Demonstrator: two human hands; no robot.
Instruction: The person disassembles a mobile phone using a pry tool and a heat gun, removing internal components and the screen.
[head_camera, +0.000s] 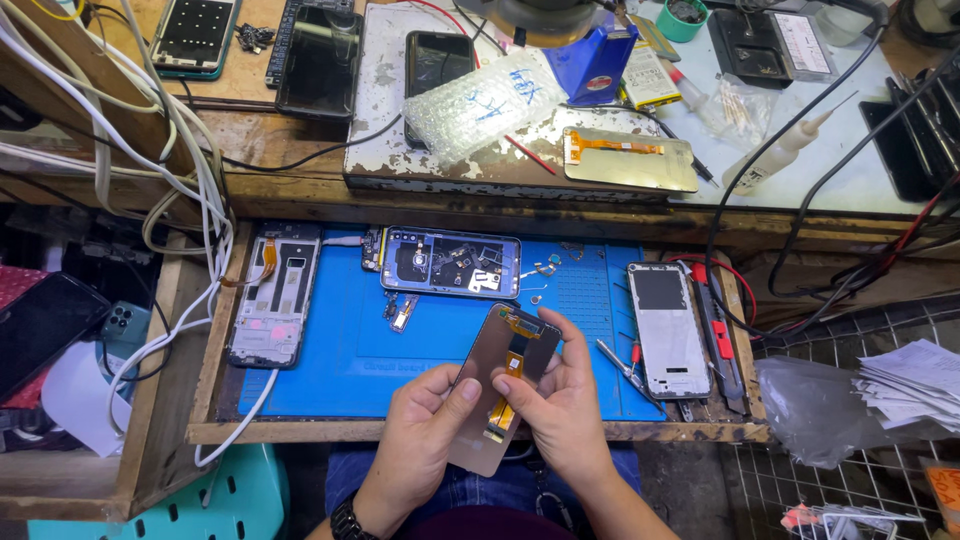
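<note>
Grey rectangular phone display panel with an orange flex cable down its back (503, 385) sits tilted, back side up, held over the front edge of the counter (300, 432) above the person's lap. Left hand (425, 440) closed on the panel's lower left edge, thumb lying across the back. Right hand (562, 405) closed on the right edge, thumb on the back beside the flex cable (fingers curl behind, hidden). Both grips firm on the same panel.

Just beyond, blue rubber work mat (340, 350) on the counter. On it: opened blue phone body with exposed internals (451, 263), near the panel's top. White phone mid-frame (276, 297) at the mat's left edge. White-framed phone chassis (667, 328) on the right, tweezers (622, 365) just beside it.
</note>
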